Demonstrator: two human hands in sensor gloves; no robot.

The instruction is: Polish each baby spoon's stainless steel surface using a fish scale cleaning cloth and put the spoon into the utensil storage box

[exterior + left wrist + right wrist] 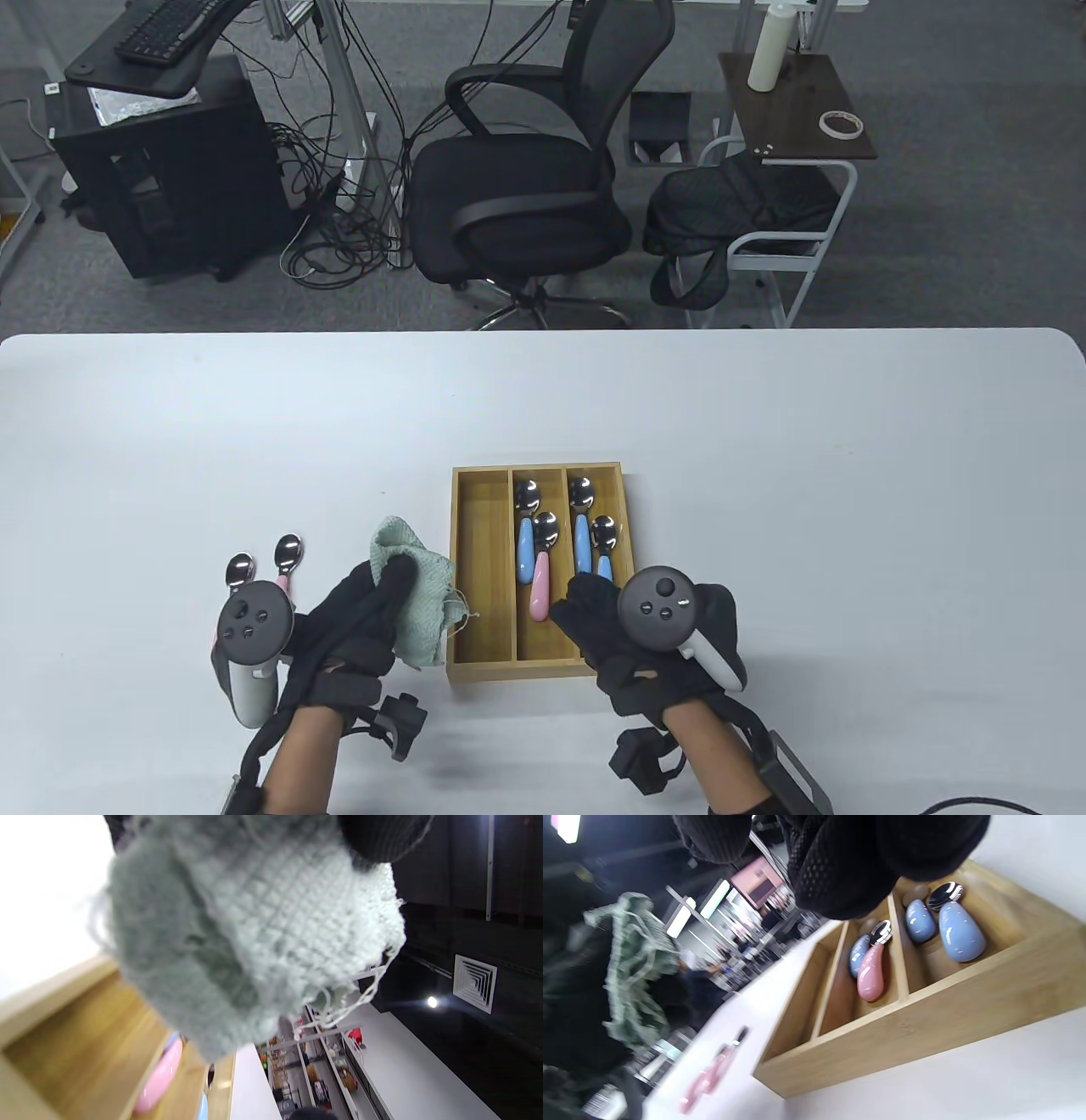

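A three-slot wooden utensil box (pixel 526 669) sits at the table's near middle. Its left slot holds nothing. The middle slot holds a blue-handled spoon (pixel 526 543) and a pink-handled one (pixel 541 586). Two blue-handled spoons (pixel 582 535) (pixel 604 548) lie in the right slot. My left hand (pixel 373 611), just left of the box, grips a pale green cloth (pixel 420 598) (pixel 254 921). Two pink-handled spoons (pixel 240 570) (pixel 288 552) lie on the table left of that hand. My right hand (pixel 594 611) hovers over the box's near right corner, fingers relaxed and holding nothing (pixel 840 866).
The white table (pixel 764 467) stretches wide behind and beside the box. Beyond its far edge stand a black office chair (pixel 526 170) and a white-framed chair with a black bag (pixel 738 212). The box's near wall (pixel 925 1035) fills the right wrist view.
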